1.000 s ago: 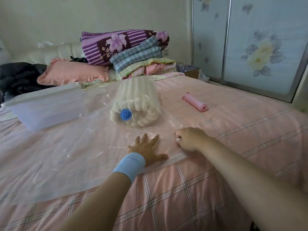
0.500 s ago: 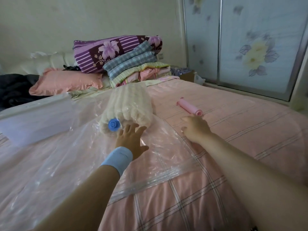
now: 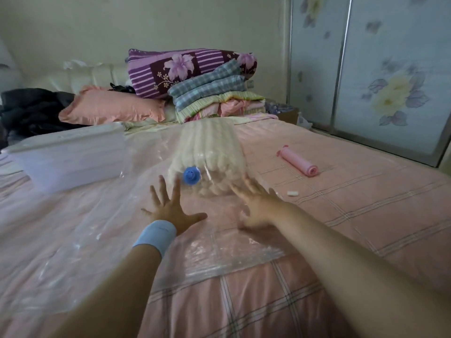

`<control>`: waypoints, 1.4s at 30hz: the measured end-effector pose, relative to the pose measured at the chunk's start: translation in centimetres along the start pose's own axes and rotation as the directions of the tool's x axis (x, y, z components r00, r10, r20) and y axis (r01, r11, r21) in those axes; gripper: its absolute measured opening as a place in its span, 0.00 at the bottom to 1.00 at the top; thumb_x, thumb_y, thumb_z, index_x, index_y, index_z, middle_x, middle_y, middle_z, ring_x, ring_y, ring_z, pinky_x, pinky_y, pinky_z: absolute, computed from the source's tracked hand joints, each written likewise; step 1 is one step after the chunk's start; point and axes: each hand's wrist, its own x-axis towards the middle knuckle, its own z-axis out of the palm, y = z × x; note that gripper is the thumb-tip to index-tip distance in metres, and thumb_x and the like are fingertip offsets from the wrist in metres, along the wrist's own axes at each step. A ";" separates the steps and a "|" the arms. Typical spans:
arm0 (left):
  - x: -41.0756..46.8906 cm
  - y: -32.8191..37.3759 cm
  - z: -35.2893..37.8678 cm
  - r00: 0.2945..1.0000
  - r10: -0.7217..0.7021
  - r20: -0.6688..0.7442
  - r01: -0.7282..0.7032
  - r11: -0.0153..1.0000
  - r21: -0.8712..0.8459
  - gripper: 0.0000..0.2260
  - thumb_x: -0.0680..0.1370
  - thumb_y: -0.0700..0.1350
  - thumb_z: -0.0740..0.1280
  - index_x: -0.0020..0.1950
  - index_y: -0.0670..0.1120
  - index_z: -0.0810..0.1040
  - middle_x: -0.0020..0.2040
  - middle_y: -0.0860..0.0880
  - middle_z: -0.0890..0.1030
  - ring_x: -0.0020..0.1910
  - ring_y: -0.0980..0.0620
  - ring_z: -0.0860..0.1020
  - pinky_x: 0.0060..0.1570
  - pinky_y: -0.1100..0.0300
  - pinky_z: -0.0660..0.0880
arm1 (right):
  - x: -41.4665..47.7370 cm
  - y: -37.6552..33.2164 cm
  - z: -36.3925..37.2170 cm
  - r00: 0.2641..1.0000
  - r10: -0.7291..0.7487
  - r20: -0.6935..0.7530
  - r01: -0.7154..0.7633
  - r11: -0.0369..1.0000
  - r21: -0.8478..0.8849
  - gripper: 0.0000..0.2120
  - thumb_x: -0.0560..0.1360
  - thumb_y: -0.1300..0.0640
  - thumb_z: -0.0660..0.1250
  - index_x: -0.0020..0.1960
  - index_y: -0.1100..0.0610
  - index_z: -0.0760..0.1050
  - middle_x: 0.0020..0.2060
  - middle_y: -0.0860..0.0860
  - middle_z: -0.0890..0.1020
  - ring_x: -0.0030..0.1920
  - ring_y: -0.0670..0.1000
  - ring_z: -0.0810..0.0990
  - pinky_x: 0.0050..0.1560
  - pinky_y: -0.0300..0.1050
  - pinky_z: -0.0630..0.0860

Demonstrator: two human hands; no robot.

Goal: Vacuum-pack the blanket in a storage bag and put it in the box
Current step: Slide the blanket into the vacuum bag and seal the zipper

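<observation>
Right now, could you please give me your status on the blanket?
Left hand and right hand open, spread over storage bag. Rolled blanket inside it. Pink pump apart, to the right.

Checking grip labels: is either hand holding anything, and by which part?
Nothing is held. The left hand and right hand are open and spread over the storage bag, near the blanket.

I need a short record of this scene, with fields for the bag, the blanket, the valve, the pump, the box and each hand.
storage bag: clear, spread on the bed
blanket: cream, rolled, inside the bag
valve: blue, at the roll's near end
pump: pink, on the bed right of the blanket, untouched
box: white, on the bed left of the blanket
left hand: fingers spread, below the valve
right hand: fingers spread, blurred, near the roll
</observation>
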 end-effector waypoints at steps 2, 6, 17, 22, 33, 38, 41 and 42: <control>-0.7 -0.5 0.4 0.990 -0.040 0.135 0.045 0.998 -0.037 0.60 0.61 0.76 0.68 0.71 0.62 0.24 0.73 0.54 0.22 0.75 0.43 0.30 0.67 0.26 0.45 | -0.7 0.0 -0.6 0.997 0.049 0.061 -0.047 0.998 -0.033 0.52 0.71 0.38 0.71 0.80 0.38 0.38 0.79 0.49 0.30 0.81 0.54 0.39 0.76 0.70 0.48; -2.0 0.0 0.0 0.947 -0.025 0.320 0.043 0.998 -0.048 0.58 0.65 0.73 0.68 0.73 0.59 0.25 0.76 0.49 0.27 0.77 0.39 0.35 0.74 0.37 0.47 | -1.8 -1.3 -2.1 0.967 0.202 0.154 -0.172 0.967 -0.187 0.47 0.66 0.36 0.73 0.79 0.37 0.55 0.82 0.48 0.45 0.79 0.58 0.56 0.73 0.66 0.61; -1.1 -0.1 -5.0 0.942 -0.018 0.334 0.006 0.999 0.036 0.54 0.65 0.73 0.67 0.79 0.54 0.39 0.80 0.49 0.40 0.78 0.40 0.44 0.74 0.38 0.53 | 1.1 -9.8 -4.9 0.876 0.020 -0.482 -0.160 0.955 -0.251 0.13 0.78 0.52 0.60 0.61 0.52 0.75 0.58 0.51 0.77 0.58 0.57 0.76 0.57 0.51 0.68; 4.1 0.2 -6.7 0.979 0.194 -0.064 -0.204 0.943 -0.262 0.25 0.78 0.48 0.63 0.74 0.51 0.63 0.74 0.49 0.61 0.73 0.44 0.62 0.69 0.48 0.64 | 5.6 -11.8 -4.1 0.872 -0.131 -0.471 0.139 0.990 -0.017 0.15 0.80 0.53 0.61 0.66 0.52 0.73 0.59 0.52 0.73 0.55 0.56 0.77 0.45 0.48 0.70; 8.1 -1.9 -1.3 0.912 0.356 -0.202 -0.399 0.885 -0.241 0.41 0.72 0.53 0.71 0.77 0.59 0.49 0.77 0.58 0.50 0.77 0.50 0.51 0.74 0.47 0.59 | 10.9 -10.7 -3.2 0.871 -0.195 -0.452 0.151 0.980 -0.131 0.19 0.77 0.48 0.69 0.65 0.53 0.72 0.58 0.52 0.78 0.54 0.57 0.80 0.48 0.49 0.76; 8.2 -2.5 -1.5 0.923 0.330 -0.196 -0.378 0.873 -0.309 0.44 0.69 0.54 0.75 0.78 0.57 0.52 0.77 0.55 0.53 0.76 0.49 0.53 0.72 0.50 0.63 | 11.2 -10.8 -2.7 0.862 -0.223 -0.456 0.205 0.975 -0.089 0.18 0.78 0.54 0.70 0.65 0.57 0.73 0.55 0.53 0.77 0.51 0.57 0.80 0.45 0.46 0.71; 7.8 -2.6 -1.6 0.934 0.307 -0.184 -0.355 0.860 -0.367 0.44 0.67 0.54 0.76 0.77 0.59 0.55 0.75 0.56 0.55 0.75 0.50 0.53 0.71 0.53 0.64 | 11.2 -10.3 -2.6 0.853 -0.261 -0.452 0.257 0.964 -0.072 0.11 0.77 0.59 0.70 0.58 0.58 0.75 0.51 0.53 0.75 0.48 0.56 0.78 0.43 0.44 0.66; 7.8 -2.7 -1.6 0.937 0.298 -0.179 -0.346 0.857 -0.381 0.44 0.67 0.54 0.77 0.77 0.59 0.56 0.75 0.57 0.56 0.74 0.50 0.53 0.70 0.53 0.64 | 11.3 -10.1 -2.6 0.847 -0.284 -0.449 0.280 0.957 -0.077 0.10 0.76 0.61 0.70 0.57 0.58 0.76 0.51 0.53 0.75 0.48 0.56 0.77 0.42 0.44 0.66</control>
